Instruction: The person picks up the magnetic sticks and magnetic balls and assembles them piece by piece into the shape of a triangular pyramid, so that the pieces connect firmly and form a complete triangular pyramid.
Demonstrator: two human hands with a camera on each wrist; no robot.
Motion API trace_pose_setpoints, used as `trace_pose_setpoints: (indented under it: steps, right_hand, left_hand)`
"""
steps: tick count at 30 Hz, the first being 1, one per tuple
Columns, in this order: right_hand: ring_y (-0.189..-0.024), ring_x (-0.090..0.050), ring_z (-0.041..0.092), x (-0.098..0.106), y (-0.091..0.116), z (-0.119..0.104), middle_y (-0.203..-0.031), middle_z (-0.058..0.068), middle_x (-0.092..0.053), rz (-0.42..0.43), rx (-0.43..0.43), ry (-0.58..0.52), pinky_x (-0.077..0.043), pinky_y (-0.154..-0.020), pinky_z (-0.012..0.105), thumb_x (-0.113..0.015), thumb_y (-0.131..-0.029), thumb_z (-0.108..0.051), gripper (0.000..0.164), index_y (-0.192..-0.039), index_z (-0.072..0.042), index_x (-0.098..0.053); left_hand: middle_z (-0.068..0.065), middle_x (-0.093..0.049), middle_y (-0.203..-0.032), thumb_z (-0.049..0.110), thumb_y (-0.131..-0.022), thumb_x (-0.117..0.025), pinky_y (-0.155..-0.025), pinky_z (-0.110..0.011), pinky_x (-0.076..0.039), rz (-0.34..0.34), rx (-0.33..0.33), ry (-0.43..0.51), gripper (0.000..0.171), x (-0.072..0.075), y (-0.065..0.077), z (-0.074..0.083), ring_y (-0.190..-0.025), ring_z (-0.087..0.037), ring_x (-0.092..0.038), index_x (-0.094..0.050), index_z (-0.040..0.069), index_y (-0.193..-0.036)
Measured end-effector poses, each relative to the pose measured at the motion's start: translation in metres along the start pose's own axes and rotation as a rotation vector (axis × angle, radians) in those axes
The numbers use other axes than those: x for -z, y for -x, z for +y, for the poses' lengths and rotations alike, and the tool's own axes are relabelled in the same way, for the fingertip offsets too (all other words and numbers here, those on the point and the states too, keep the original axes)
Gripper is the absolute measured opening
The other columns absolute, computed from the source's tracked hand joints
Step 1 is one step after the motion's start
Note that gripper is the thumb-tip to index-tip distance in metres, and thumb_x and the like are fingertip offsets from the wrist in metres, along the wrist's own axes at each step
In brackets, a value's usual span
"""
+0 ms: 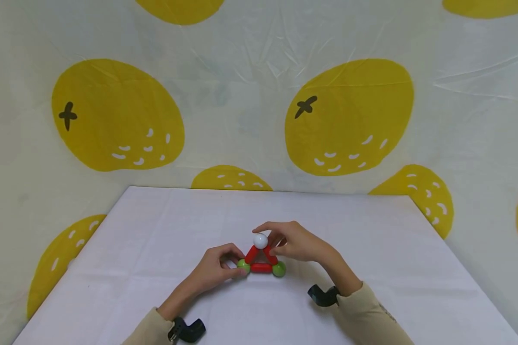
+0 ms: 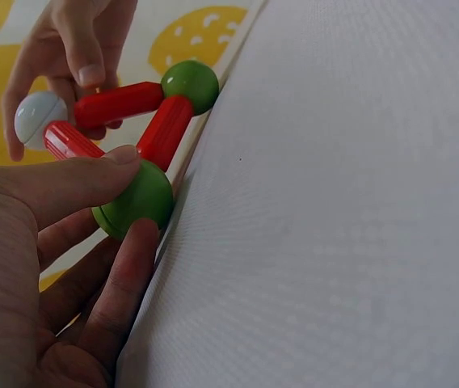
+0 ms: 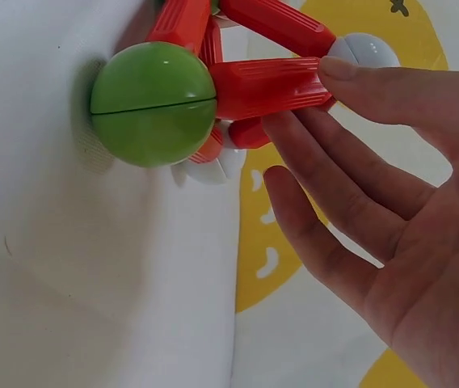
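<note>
A small frame of red rods and balls stands on the table between my hands. One white ball (image 1: 260, 240) tops it, and a left green ball (image 1: 241, 265) and a right green ball (image 1: 278, 269) are joined by a bottom red rod (image 1: 261, 268). My left hand (image 1: 213, 268) grips the left green ball between thumb and fingers. With thumb and fingers, my right hand (image 1: 302, 242) pinches the right slanted red rod (image 3: 266, 85) near the top ball. Behind it, a second white ball (image 3: 213, 167) with further rods shows, partly hidden, in the right wrist view.
A white-covered table (image 1: 155, 225) lies under the frame. Beyond its far edge hangs a pale cloth (image 1: 233, 110) printed with yellow fruit. Dark wrist devices sit at both sleeves, the left device (image 1: 190, 330) and the right device (image 1: 323, 295).
</note>
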State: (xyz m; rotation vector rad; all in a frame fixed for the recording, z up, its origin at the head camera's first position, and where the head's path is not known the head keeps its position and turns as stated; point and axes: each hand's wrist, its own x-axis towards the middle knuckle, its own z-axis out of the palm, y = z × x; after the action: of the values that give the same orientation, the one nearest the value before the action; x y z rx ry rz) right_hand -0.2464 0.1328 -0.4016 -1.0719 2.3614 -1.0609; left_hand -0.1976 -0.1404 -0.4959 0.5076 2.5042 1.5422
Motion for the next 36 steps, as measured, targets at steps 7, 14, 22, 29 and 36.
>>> trace_pose_setpoints:
  steps: [7,14,22,29,36]
  right_hand:
    - [-0.088,-0.071,0.010,-0.0030,-0.0003,-0.0001,-0.097,0.002,-0.076,-0.020,0.023,0.008,-0.061,-0.087,0.034,-0.068,-0.092,0.003,0.056,-0.142,-0.021,-0.058]
    - [-0.088,-0.070,0.009,-0.0024,-0.0001,-0.0001,-0.097,0.003,-0.075,-0.026,0.023,0.013,-0.060,-0.087,0.032,-0.069,-0.092,0.002,0.056,-0.142,-0.022,-0.059]
    - [-0.089,-0.069,0.009,-0.0021,-0.0009,0.0005,-0.098,0.004,-0.074,-0.029,0.026,0.019,-0.060,-0.087,0.033,-0.071,-0.092,0.001,0.056,-0.141,-0.024,-0.059]
    - [-0.089,-0.069,0.010,-0.0032,-0.0008,0.0011,-0.099,0.007,-0.073,-0.019,0.021,0.013,-0.061,-0.086,0.033,-0.072,-0.092,0.000,0.055,-0.139,-0.024,-0.060]
    - [-0.087,-0.069,0.011,-0.0038,-0.0004,0.0024,-0.097,0.005,-0.073,-0.010,0.027,0.019,-0.061,-0.084,0.032,-0.074,-0.091,-0.001,0.050,-0.137,-0.018,-0.061]
  left_hand:
    - [0.005,-0.074,-0.103,0.032,-0.084,-0.087,-0.072,-0.022,-0.055,0.001,0.010,-0.021,0.029,-0.0005,0.0012,-0.0011,-0.095,-0.011,-0.066,-0.073,0.023,-0.107]
    - [0.007,-0.074,-0.103,0.032,-0.084,-0.086,-0.072,-0.023,-0.056,0.005,0.018,-0.029,0.028,-0.0006,0.0015,0.0006,-0.094,-0.008,-0.066,-0.072,0.026,-0.108]
    - [0.008,-0.074,-0.103,0.031,-0.084,-0.086,-0.072,-0.023,-0.056,0.010,0.013,-0.019,0.028,-0.0005,0.0013,-0.0001,-0.093,-0.007,-0.066,-0.072,0.026,-0.107]
    - [0.003,-0.074,-0.104,0.032,-0.085,-0.086,-0.072,-0.022,-0.055,0.003,-0.005,-0.015,0.028,-0.0002,0.0009,-0.0014,-0.095,-0.010,-0.066,-0.073,0.022,-0.108]
    - [0.005,-0.074,-0.103,0.031,-0.084,-0.086,-0.072,-0.023,-0.056,0.001,0.003,-0.010,0.028,-0.0005,0.0003,0.0000,-0.094,-0.009,-0.066,-0.072,0.024,-0.108]
